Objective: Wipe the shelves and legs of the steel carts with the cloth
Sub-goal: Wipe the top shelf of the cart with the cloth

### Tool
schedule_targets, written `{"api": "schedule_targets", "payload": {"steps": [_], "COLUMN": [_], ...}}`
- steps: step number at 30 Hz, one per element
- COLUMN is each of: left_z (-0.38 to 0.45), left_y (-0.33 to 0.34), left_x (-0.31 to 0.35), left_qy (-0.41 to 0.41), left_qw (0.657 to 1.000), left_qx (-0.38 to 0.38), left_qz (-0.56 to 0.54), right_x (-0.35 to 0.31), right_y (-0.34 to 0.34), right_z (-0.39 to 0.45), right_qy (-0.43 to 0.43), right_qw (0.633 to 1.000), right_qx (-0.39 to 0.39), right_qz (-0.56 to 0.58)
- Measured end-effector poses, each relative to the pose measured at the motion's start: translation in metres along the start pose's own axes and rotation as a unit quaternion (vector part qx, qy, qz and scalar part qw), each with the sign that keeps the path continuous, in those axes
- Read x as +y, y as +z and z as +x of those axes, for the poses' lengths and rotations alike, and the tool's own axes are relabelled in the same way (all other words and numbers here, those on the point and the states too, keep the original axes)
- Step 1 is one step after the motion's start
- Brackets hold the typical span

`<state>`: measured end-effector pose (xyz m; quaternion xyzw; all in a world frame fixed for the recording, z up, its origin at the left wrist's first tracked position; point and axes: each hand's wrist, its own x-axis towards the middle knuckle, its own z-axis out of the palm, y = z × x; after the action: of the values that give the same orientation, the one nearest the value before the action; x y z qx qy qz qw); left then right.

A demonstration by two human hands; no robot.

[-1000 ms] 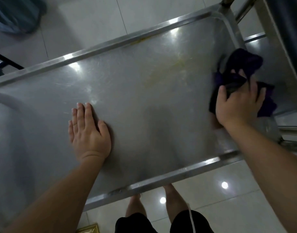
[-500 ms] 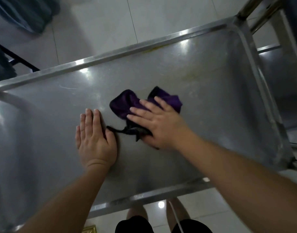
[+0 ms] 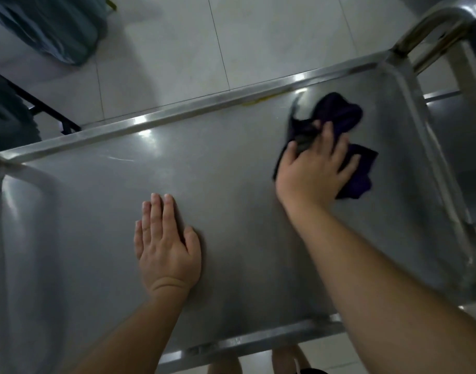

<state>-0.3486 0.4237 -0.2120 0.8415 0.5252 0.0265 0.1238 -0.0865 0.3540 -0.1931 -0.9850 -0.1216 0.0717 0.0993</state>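
Observation:
The steel cart's top shelf [image 3: 231, 184] fills most of the head view, with a raised rim all round. A dark purple cloth [image 3: 339, 114] lies bunched on the shelf near its far right corner. My right hand [image 3: 315, 168] presses down on the cloth with fingers spread over it, the thumb and fingers bent into its folds. My left hand [image 3: 164, 247] rests flat on the bare shelf at the middle left, fingers straight and together. A yellowish smear [image 3: 258, 101] marks the far rim.
The cart's handle tube [image 3: 431, 25] rises at the far right corner. A second steel shelf [image 3: 458, 125] lies lower on the right. White floor tiles [image 3: 177, 49] lie beyond the cart, with blue-green fabric [image 3: 50, 28] at the far left. My feet show below the near rim.
My right hand has swept the cloth from the middle of the shelf, beside my left hand, back toward the far right corner. My left hand has stayed flat in place.

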Motion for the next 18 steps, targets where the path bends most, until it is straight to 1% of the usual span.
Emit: {"api": "schedule_targets", "payload": {"steps": [2,3,4,5,6,7,8,9,10,12,15,16,18], "left_z": [0.000,0.001,0.000,0.001,0.001,0.001,0.001,0.001,0.000,0.000,0.001,0.001,0.001], "left_y": [0.001,0.001,0.002,0.002,0.002,0.002,0.002,0.001,0.000,-0.001,-0.002,-0.002,-0.003], "left_x": [-0.001,-0.001,-0.001,-0.001,-0.001,-0.001,-0.002,-0.002,-0.002,0.000,0.000,0.000,0.000], "left_qy": [-0.002,-0.004,-0.005,-0.005,-0.004,-0.004,-0.005,-0.005,-0.004,-0.002,-0.002,-0.003,-0.004], "left_qw": [1.000,1.000,1.000,1.000,1.000,1.000,1.000,1.000,1.000,1.000,1.000,1.000,1.000], "left_qx": [-0.001,-0.001,-0.001,-0.003,-0.007,-0.011,-0.014,-0.015,-0.015,-0.014,-0.017,-0.018,-0.019], "left_qz": [0.001,0.001,0.003,0.005,0.006,0.007,0.007,0.007,0.005,0.003,0.005,0.006,0.004], "right_x": [-0.040,-0.057,-0.072,-0.083,-0.090,-0.094,-0.095,-0.095,-0.090,-0.071,-0.016,0.006,0.048], "right_y": [0.015,0.020,0.024,0.025,0.025,0.024,0.022,0.019,0.015,0.002,-0.022,-0.030,-0.044], "right_z": [-0.038,-0.050,-0.055,-0.053,-0.045,-0.033,-0.017,0.000,0.018,0.055,0.105,0.120,0.143], "right_qy": [-0.113,-0.183,-0.268,-0.363,-0.451,-0.518,-0.557,-0.572,-0.566,-0.518,-0.443,-0.408,-0.306], "right_qw": [0.993,0.982,0.960,0.925,0.881,0.838,0.807,0.795,0.799,0.832,0.881,0.900,0.943], "right_qx": [-0.022,-0.044,-0.073,-0.103,-0.131,-0.157,-0.175,-0.183,-0.185,-0.176,-0.143,-0.133,-0.110], "right_qz": [-0.006,-0.007,-0.015,-0.033,-0.057,-0.076,-0.086,-0.089,-0.089,-0.088,-0.087,-0.080,-0.071]}}
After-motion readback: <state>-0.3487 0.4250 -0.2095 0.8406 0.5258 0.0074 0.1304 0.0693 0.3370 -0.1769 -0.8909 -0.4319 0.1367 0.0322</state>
